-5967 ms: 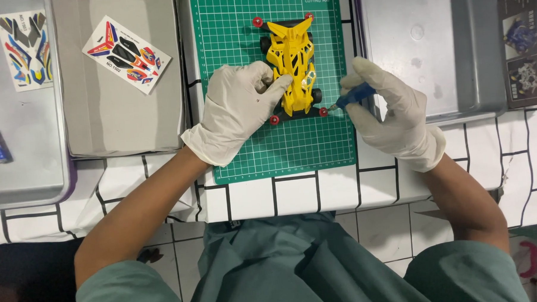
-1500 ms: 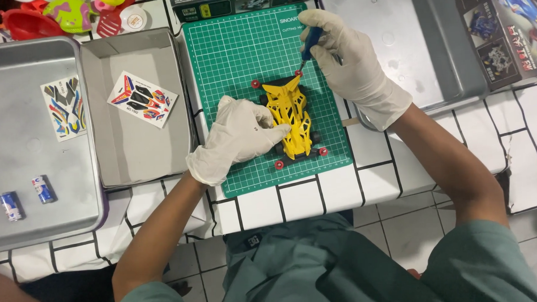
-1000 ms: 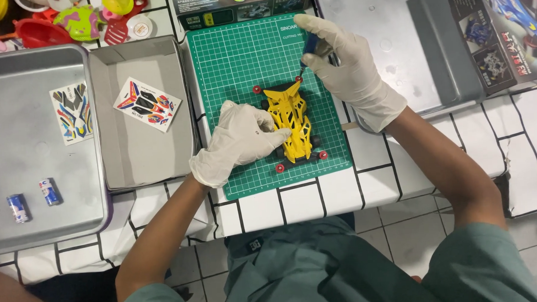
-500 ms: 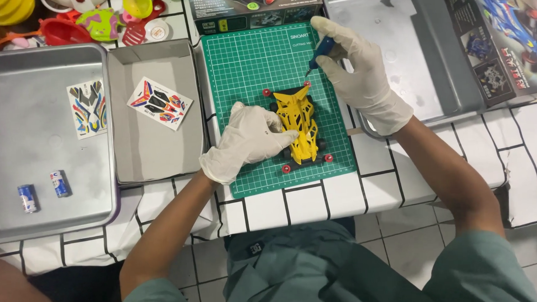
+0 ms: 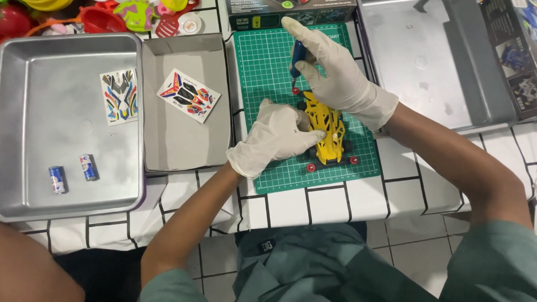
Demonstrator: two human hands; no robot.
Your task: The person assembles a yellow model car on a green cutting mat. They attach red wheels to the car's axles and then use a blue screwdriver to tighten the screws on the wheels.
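A yellow toy race car (image 5: 328, 134) with small red rollers lies on a green cutting mat (image 5: 265, 68). My left hand (image 5: 277, 136), in a white glove, presses on the car's left side and holds it steady. My right hand (image 5: 331, 71), also gloved, grips a blue-handled screwdriver (image 5: 297, 56) upright, its tip down at the car's far end near a red roller.
Left of the mat sit a grey box lid (image 5: 188, 142) with a sticker sheet (image 5: 188, 95) and a metal tray (image 5: 17, 118) holding another sticker sheet (image 5: 119, 95) and two small batteries (image 5: 73, 173). Another tray (image 5: 426, 62) and a printed box (image 5: 518, 47) stand at right; colourful toys (image 5: 97, 11) behind.
Over the last seconds my right hand moved the screwdriver from the car's near right side to its far end. The left hand stayed on the car. The view shifted slightly.
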